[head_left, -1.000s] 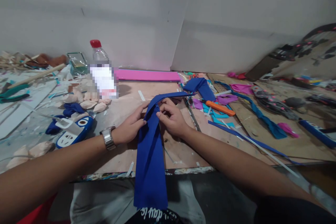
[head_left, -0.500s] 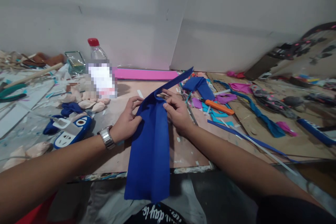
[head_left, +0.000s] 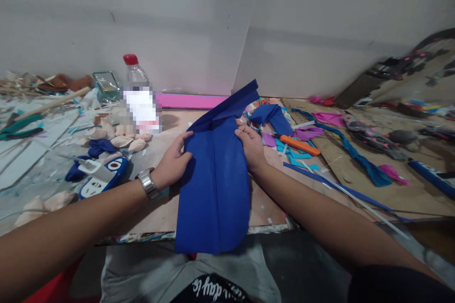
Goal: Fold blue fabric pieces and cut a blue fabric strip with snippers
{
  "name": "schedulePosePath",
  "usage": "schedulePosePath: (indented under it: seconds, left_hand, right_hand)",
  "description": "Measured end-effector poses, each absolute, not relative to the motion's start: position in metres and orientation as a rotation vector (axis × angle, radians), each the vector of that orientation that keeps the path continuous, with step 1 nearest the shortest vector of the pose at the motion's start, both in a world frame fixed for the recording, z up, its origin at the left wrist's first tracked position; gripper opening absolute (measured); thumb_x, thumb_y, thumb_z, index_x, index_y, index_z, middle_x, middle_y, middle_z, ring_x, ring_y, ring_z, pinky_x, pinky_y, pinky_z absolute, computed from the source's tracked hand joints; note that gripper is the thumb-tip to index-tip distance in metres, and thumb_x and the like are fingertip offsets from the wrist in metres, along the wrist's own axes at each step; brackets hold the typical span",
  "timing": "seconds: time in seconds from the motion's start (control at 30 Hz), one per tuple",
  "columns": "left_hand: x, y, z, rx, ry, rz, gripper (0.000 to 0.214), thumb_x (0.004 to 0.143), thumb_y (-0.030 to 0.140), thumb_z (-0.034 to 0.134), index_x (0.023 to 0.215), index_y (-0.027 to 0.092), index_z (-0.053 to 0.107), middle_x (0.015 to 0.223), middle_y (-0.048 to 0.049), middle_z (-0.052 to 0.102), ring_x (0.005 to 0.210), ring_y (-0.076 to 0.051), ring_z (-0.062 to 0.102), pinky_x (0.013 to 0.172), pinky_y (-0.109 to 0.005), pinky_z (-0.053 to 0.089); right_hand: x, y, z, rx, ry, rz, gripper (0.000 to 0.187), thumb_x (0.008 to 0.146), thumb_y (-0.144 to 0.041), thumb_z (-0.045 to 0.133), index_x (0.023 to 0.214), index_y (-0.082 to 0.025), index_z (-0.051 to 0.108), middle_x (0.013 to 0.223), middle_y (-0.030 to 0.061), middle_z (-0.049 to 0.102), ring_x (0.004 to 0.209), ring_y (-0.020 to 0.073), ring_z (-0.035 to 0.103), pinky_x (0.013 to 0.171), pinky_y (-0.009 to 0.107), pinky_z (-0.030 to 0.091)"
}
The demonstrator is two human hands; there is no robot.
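A long strip of dark blue fabric (head_left: 215, 189) hangs between my hands, its lower end draping past the table's front edge. My left hand (head_left: 175, 161) pinches its left edge, thumb on top. At the opposite edge, my right hand (head_left: 251, 146) grips the cloth between thumb and fingers. A crease runs lengthwise down the middle of the strip. Beyond my hands, its far end is folded over and slants up to the right. Fingertips behind the cloth are hidden.
To the left lie a blue-and-white power strip (head_left: 106, 179), pale fabric petals (head_left: 122, 141), green-handled pliers (head_left: 21, 128) and a red-capped bottle (head_left: 137, 73). On the right are an orange utility knife (head_left: 298, 145), a blue fabric piece (head_left: 273, 117), coloured scraps and a teal twisted strip (head_left: 366, 165).
My right hand has moved rightward, and the gathered blue fabric is now spread wider and flatter. Its lower end has risen slightly. My left hand stays at the left edge.
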State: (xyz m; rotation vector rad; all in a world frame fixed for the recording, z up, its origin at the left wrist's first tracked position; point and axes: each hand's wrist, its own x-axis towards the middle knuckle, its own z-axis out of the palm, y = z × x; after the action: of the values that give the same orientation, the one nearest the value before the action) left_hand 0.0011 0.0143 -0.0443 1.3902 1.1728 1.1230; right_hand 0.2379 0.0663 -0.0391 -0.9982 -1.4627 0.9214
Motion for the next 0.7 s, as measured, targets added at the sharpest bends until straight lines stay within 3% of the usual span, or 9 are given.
schedulePosePath:
  seconds: [0.1,0.23,0.33,0.4,0.47,0.57,0.7]
  left_hand:
    - [0.001,0.015,-0.045,1.352,1.115,1.187,0.067,0.074,0.013,0.053,0.14,0.021,0.06,0.155,-0.0076,0.057,0.133,-0.025,0.058,0.11,-0.038,0.046]
    - [0.002,0.015,-0.045,1.265,1.078,1.168,0.067,0.078,0.015,0.055,0.145,0.019,0.059,0.157,-0.008,0.056,0.128,-0.026,0.062,0.109,-0.041,0.048]
    - [0.003,0.015,-0.048,1.217,1.018,1.139,0.071,0.081,0.016,0.061,0.151,0.02,0.053,0.157,-0.0101,0.055,0.117,-0.024,0.067,0.098,-0.038,0.055]
    - [0.004,0.014,-0.05,1.212,0.965,1.108,0.077,0.079,0.014,0.064,0.155,0.021,0.048,0.155,-0.0123,0.057,0.105,-0.021,0.071,0.089,-0.035,0.058]
    - [0.004,0.014,-0.051,1.246,0.916,1.102,0.081,0.078,0.013,0.068,0.155,0.022,0.047,0.154,-0.014,0.058,0.099,-0.019,0.072,0.084,-0.035,0.06]
    - [0.005,0.014,-0.05,1.335,0.886,1.142,0.074,0.08,0.017,0.074,0.151,0.021,0.051,0.15,-0.0151,0.061,0.106,-0.022,0.071,0.087,-0.036,0.061]
    - [0.003,0.014,-0.044,1.387,0.966,1.181,0.062,0.083,0.023,0.077,0.142,0.019,0.058,0.137,-0.0158,0.068,0.106,-0.023,0.072,0.081,-0.034,0.061]
  right_hand:
    - [0.235,0.065,-0.035,-1.011,-1.25,0.967,0.035,0.081,-0.05,0.071,0.069,-0.023,0.052,0.076,-0.0008,0.061,0.076,0.0175,0.057,0.071,0.03,0.047]
    - [0.236,0.062,-0.029,-1.019,-1.196,0.995,0.032,0.078,-0.047,0.073,0.067,-0.023,0.055,0.063,-0.0049,0.049,0.059,0.013,0.043,0.059,0.027,0.039]
    - [0.24,0.064,-0.026,-1.014,-1.151,1.006,0.03,0.076,-0.043,0.076,0.066,-0.023,0.056,0.064,-0.0046,0.053,0.059,0.0128,0.045,0.061,0.027,0.041]
    - [0.243,0.066,-0.025,-0.991,-1.145,0.978,0.029,0.077,-0.042,0.076,0.066,-0.023,0.057,0.079,-0.001,0.067,0.07,0.0151,0.056,0.069,0.029,0.047]
    - [0.247,0.068,-0.023,-0.945,-1.193,0.931,0.027,0.079,-0.04,0.075,0.067,-0.023,0.058,0.111,0.0031,0.075,0.096,0.0202,0.066,0.085,0.033,0.051]
    - [0.253,0.07,-0.019,-0.875,-1.321,0.855,0.022,0.084,-0.036,0.072,0.07,-0.023,0.061,0.149,0.0037,0.063,0.134,0.0264,0.058,0.11,0.04,0.044]
    - [0.258,0.069,-0.014,-0.859,-1.408,0.78,0.021,0.088,-0.033,0.067,0.071,-0.023,0.06,0.155,0.0039,0.058,0.142,0.0281,0.054,0.116,0.045,0.04]
